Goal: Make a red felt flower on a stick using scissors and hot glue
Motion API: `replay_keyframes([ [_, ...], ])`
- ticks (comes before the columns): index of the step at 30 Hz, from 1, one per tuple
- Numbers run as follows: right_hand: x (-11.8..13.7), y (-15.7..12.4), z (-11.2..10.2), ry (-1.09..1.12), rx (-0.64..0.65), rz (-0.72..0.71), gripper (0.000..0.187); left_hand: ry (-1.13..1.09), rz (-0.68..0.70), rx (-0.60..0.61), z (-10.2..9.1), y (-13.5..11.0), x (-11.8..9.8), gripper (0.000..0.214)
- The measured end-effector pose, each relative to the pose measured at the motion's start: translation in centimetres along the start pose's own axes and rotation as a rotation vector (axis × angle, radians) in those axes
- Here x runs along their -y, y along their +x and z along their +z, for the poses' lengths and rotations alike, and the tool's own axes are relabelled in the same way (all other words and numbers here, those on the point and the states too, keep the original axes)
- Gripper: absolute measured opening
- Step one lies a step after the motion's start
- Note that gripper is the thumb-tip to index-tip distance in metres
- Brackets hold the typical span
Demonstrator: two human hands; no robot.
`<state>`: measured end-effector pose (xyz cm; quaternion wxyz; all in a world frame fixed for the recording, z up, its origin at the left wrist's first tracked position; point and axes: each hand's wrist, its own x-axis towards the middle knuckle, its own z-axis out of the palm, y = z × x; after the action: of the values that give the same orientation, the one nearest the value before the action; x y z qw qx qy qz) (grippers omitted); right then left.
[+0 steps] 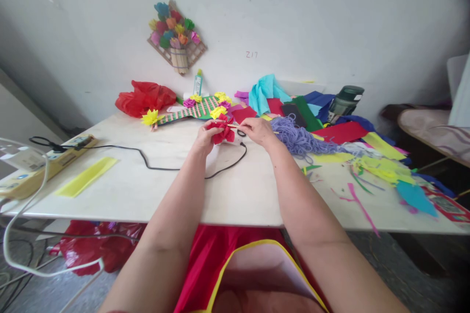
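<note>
Petals [229,136] of a red paper flower [222,130], clamped in the left grip [205,136] at twelve o'clock over the table [242,200], are seemingly formed, with finishing apparently left, while a thin stick [234,126] is pinched in the right grip [257,130].

Two hands [206,137] [259,130], one held flower [226,134], one yarn heap [299,137].

Head cam, fwd & down over table [242,200].

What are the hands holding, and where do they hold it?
Left hand: the red, ruffled, paper-like flower, by its left side. Right hand: a thin, pale, straight stick, partway along its length.
</note>
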<state>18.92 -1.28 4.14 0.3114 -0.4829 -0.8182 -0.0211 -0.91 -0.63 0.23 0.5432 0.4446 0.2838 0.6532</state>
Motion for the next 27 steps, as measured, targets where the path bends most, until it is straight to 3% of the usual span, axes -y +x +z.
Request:
replay_keyframes([
  [16,-0.97,0.14,0.09,0.012,0.016,-0.015,0.022,0.014,0.015,0.035,-0.3,-0.1,-0.21,0.04],
  [27,-0.83,-0.22,-0.19,0.027,0.002,0.06,0.023,0.008,0.035,0.018,-0.52,0.03,-0.2,0.039],
])
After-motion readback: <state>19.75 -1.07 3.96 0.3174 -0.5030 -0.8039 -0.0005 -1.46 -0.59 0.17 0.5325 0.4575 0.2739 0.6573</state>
